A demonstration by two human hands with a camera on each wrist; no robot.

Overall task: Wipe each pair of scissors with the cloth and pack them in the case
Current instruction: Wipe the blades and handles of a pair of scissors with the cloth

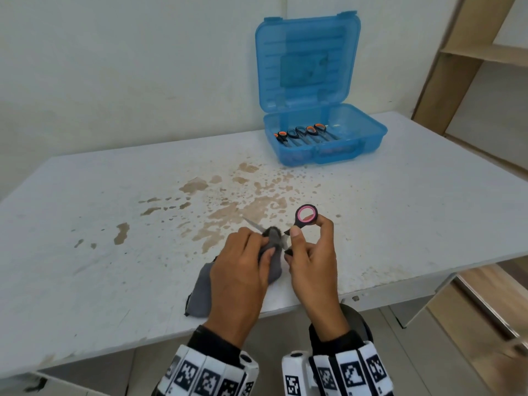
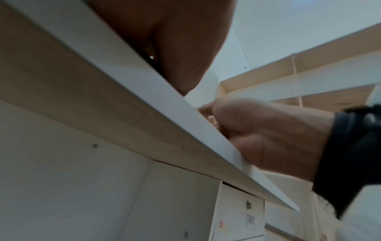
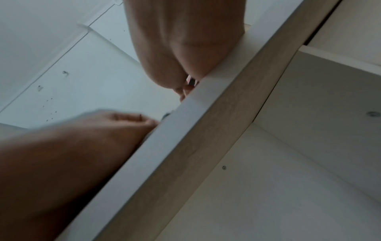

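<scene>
Scissors (image 1: pixel 303 221) in hand; 3 pairs (image 1: pixel 303 134) fill blue case (image 1: pixel 357 138).

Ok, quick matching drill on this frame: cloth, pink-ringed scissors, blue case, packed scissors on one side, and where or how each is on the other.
Things:
1. cloth
2. pink-ringed scissors
3. blue case
4. packed scissors

States:
a. lid up, at the far side of the table
b. lying in a row inside the case
c. handle held in the right hand
d. gripped by the left hand, wrapped on the blade

Pairs: 1-d, 2-c, 3-a, 4-b
</scene>
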